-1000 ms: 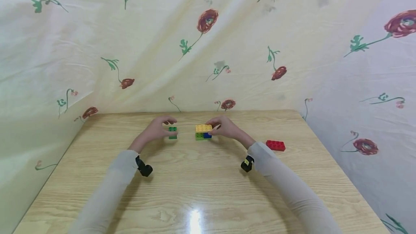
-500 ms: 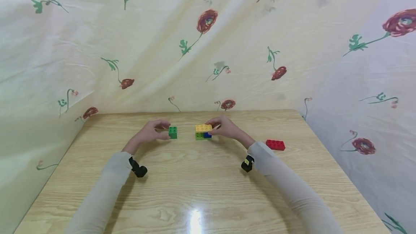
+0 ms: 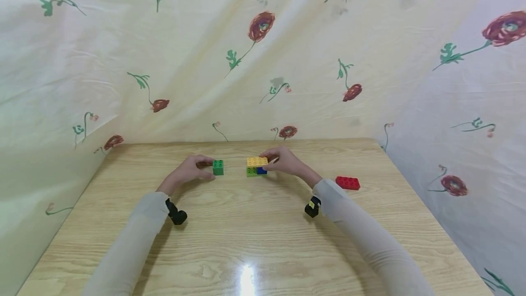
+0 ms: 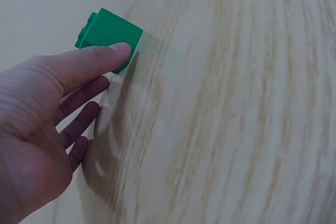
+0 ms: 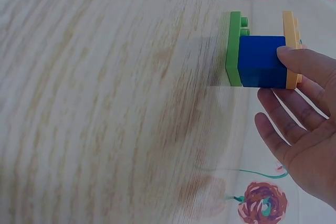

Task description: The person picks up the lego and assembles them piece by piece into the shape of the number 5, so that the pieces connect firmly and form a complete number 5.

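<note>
My left hand is at the left side of a dark green block that stands on the table. In the left wrist view its thumb lies against the block's face; the index fingertip is hidden behind. My right hand holds the right end of a flat yellow toy brick, thumb in front and fingers behind. That yellow brick lies on a blue block, which sits on one end of a light green flat brick. An open space shows between yellow and light green beside the blue block.
A red toy brick lies on the wooden table to the right, beside my right forearm. A flowered cloth hangs behind the table's far edge and along both sides. Black wrist cameras sit below both hands.
My left hand has drawn back to the left from over the dark green block, and its thumb and fingers now meet the block's left side. The right hand and the stack stay put.
</note>
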`<state>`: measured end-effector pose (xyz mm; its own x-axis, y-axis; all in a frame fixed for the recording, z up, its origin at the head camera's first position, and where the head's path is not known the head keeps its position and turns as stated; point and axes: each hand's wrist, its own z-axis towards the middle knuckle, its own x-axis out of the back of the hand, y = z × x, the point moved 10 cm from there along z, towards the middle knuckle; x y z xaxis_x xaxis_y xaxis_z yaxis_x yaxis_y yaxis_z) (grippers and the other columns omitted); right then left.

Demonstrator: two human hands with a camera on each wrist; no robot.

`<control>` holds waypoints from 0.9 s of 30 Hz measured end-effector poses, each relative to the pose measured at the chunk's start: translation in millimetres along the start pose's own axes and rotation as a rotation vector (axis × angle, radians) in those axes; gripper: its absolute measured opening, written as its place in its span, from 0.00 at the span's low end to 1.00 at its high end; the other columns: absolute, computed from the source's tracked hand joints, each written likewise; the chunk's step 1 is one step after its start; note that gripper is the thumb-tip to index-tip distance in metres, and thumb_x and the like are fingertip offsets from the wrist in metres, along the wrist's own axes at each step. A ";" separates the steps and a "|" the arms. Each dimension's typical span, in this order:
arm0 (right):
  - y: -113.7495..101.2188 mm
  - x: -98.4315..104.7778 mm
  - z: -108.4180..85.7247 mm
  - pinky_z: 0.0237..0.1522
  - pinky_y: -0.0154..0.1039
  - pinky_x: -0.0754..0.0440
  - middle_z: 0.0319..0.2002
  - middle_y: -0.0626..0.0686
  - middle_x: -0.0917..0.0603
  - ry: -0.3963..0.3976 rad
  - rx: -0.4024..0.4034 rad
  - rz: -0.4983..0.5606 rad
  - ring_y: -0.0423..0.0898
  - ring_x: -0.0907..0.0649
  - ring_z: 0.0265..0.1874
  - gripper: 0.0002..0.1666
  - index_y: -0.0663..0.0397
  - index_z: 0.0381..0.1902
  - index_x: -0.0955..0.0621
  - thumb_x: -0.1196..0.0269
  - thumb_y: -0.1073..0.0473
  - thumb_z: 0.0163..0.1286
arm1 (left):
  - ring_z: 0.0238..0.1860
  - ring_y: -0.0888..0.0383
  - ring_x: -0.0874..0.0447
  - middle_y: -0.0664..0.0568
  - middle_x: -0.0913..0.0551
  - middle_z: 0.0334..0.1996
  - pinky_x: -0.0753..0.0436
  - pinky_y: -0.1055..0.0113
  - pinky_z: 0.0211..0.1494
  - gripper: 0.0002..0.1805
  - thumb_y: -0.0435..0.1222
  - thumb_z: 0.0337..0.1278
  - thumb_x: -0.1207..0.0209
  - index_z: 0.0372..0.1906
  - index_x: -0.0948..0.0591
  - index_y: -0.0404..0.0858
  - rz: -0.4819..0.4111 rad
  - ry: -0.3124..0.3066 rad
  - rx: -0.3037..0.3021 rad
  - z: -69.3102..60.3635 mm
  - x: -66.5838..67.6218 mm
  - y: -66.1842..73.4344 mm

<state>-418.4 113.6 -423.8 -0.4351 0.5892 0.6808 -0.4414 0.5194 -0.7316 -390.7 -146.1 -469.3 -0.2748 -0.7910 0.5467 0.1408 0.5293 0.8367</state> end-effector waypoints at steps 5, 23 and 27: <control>-1.2 0.7 -1.0 0.54 0.48 0.14 0.54 0.61 0.13 0.002 0.001 0.013 0.56 0.14 0.53 0.25 0.61 0.61 0.18 0.30 0.63 0.66 | 0.62 0.41 0.23 0.36 0.19 0.60 0.26 0.46 0.68 0.30 0.34 0.55 0.27 0.62 0.20 0.30 0.017 0.018 -0.024 1.1 0.0 2.5; 3.0 -0.1 1.1 0.53 0.47 0.14 0.53 0.61 0.13 0.010 -0.003 0.010 0.55 0.14 0.52 0.24 0.61 0.60 0.17 0.30 0.64 0.66 | 0.59 0.44 0.23 0.38 0.19 0.58 0.25 0.48 0.66 0.29 0.34 0.56 0.27 0.62 0.20 0.31 0.052 0.047 -0.008 2.1 -1.3 -0.4; 2.6 0.5 1.8 0.53 0.47 0.14 0.53 0.61 0.13 0.007 -0.002 -0.002 0.55 0.14 0.52 0.24 0.61 0.60 0.17 0.29 0.63 0.66 | 0.58 0.44 0.22 0.38 0.18 0.57 0.25 0.50 0.65 0.27 0.34 0.55 0.27 0.60 0.19 0.31 0.042 0.053 -0.017 2.3 0.0 -0.1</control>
<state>-421.1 114.1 -425.3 -0.4284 0.5927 0.6821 -0.4410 0.5217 -0.7303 -393.0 -145.4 -469.5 -0.2177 -0.7834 0.5821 0.1676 0.5576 0.8130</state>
